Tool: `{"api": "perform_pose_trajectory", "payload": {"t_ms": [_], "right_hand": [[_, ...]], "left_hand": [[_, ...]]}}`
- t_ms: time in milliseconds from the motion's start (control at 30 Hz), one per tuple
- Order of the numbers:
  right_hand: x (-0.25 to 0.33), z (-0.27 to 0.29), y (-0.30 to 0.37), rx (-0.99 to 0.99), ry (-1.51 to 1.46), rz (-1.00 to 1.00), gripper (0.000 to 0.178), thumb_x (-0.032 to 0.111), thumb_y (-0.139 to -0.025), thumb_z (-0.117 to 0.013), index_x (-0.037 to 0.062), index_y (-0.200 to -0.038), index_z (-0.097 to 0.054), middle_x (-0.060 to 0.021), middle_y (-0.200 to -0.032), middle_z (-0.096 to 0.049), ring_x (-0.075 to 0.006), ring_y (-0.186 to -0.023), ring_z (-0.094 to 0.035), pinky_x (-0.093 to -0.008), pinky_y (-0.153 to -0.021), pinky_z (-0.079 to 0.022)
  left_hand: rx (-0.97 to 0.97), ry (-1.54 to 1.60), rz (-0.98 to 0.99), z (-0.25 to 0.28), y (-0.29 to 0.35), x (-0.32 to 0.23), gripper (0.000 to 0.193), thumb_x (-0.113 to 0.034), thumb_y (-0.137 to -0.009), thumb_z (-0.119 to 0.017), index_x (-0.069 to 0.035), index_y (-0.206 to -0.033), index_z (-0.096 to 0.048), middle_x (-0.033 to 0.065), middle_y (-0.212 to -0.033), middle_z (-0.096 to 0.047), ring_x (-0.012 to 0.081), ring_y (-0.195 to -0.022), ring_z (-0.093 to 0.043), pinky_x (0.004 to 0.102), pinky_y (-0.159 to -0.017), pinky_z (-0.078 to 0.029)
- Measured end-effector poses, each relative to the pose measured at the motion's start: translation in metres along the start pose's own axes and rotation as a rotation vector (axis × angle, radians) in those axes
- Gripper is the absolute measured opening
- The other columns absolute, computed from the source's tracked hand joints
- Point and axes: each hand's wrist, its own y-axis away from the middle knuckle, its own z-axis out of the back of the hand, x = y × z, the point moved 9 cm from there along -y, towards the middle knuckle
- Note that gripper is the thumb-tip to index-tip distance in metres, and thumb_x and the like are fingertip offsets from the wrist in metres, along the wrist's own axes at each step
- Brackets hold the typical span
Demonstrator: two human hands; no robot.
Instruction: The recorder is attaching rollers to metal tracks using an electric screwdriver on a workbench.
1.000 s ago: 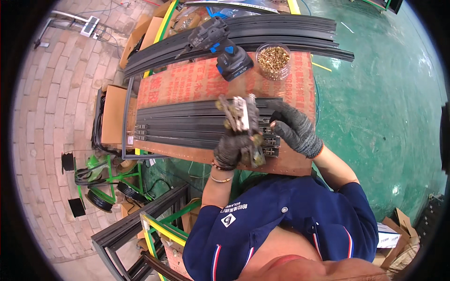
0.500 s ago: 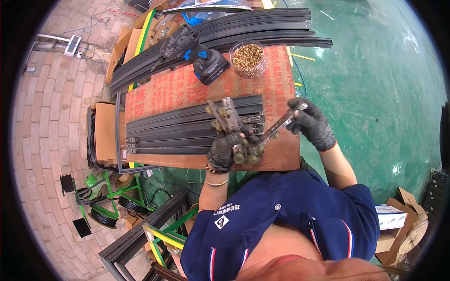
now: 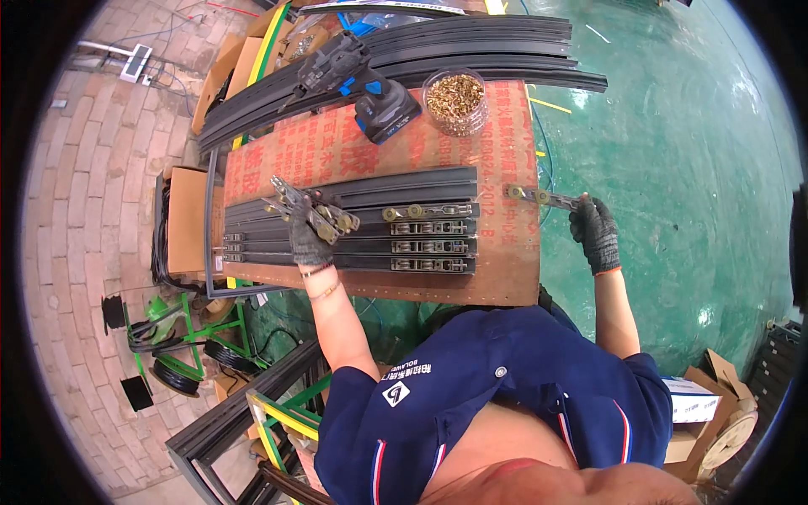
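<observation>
My left hand (image 3: 310,244), in a dark grey work glove, is closed round a bunch of metal roller brackets (image 3: 335,222) with yellowish wheels. It is over the left part of the dark metal profiles (image 3: 328,257) laid side by side on the table. Beyond the table's right edge, my gloved right hand (image 3: 598,240) grips one end of a single long roller bracket (image 3: 540,197), whose wheeled end points left over the board. Several roller brackets (image 3: 429,247) rest at the right ends of the profiles, the farthest (image 3: 425,212) with its wheels showing on top.
Behind the profiles, a cordless drill (image 3: 370,97) lies on the printed reddish board (image 3: 505,261) beside a clear tub of brass-coloured screws (image 3: 455,99). Longer dark profiles (image 3: 471,38) cross the far side. Cardboard boxes (image 3: 192,220) and a green reel stand (image 3: 189,337) are at the left.
My left hand has moved left with its bunch of roller brackets, uncovering the brackets on the profiles. My right hand has shifted right and slightly nearer, its roller bracket now nearly level.
</observation>
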Motion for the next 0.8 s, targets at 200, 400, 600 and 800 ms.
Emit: {"api": "perform_pose_trajectory", "payload": {"t_ms": [200,400,600,800], "right_hand": [[0.005,-0.029,-0.005,0.100,-0.058,-0.077,0.031,0.035,-0.085,-0.053,0.0038,-0.083,-0.053,-0.0032,-0.058,-0.052,-0.0101,-0.042,-0.046,-0.0225,-0.036,-0.034],[-0.001,-0.045,-0.016,0.146,-0.051,-0.102,0.032,0.036,-0.085,-0.054,0.0043,-0.083,-0.053,-0.0025,-0.058,-0.052,-0.0101,-0.041,-0.046,-0.0221,-0.036,-0.033],[0.001,-0.044,-0.016,0.139,-0.003,-0.111,0.032,0.037,-0.085,-0.053,0.0048,-0.083,-0.054,-0.0026,-0.058,-0.053,-0.0103,-0.041,-0.047,-0.0216,-0.036,-0.034],[0.000,-0.047,-0.018,0.146,-0.001,-0.122,0.033,0.037,-0.085,-0.053,0.0049,-0.084,-0.055,-0.0021,-0.058,-0.053,-0.0098,-0.041,-0.046,-0.0218,-0.036,-0.034]], "left_hand": [[-0.213,-0.043,-0.033,0.057,-0.034,0.011,0.024,-0.025,-0.080,-0.058,-0.005,-0.089,-0.051,0.0079,-0.078,-0.055,0.0225,-0.070,-0.057,0.0370,-0.065,-0.050],[-0.180,0.043,0.040,0.054,-0.043,0.023,0.019,-0.018,-0.077,-0.061,-0.004,-0.087,-0.051,0.0072,-0.076,-0.055,0.0211,-0.070,-0.056,0.0370,-0.068,-0.050],[-0.240,0.071,0.055,0.055,-0.041,0.030,0.022,-0.009,-0.073,-0.063,-0.003,-0.090,-0.050,0.0080,-0.076,-0.055,0.0215,-0.071,-0.056,0.0354,-0.069,-0.051],[-0.252,0.083,0.119,0.049,-0.039,0.031,0.024,-0.008,-0.072,-0.064,-0.003,-0.091,-0.050,0.0085,-0.077,-0.055,0.0226,-0.072,-0.057,0.0364,-0.072,-0.051]]}}
